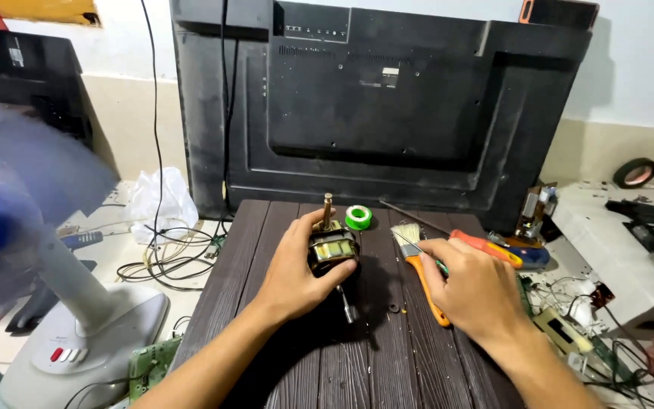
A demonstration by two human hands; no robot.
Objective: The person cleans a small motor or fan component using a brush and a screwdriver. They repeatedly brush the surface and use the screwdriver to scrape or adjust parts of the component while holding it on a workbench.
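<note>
On dark wood table [304, 363], center: my left hand [293, 276] is wrapped tight round small motor [332, 250], shaft up. Right hand [472, 291] curls loosely over orange-handled brush [421, 269]; can't tell if it's gripped. Green tape roll [358, 217] just behind motor.

Grained dark wood table [387, 356]; metal motor [332, 250], brassy shaft.

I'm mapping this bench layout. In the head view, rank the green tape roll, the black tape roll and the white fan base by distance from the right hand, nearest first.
From the right hand:
1. Green tape roll, on the dark tabletop, up and to its left.
2. Black tape roll, far right, by the wall.
3. White fan base, far left, past the left hand.
</note>
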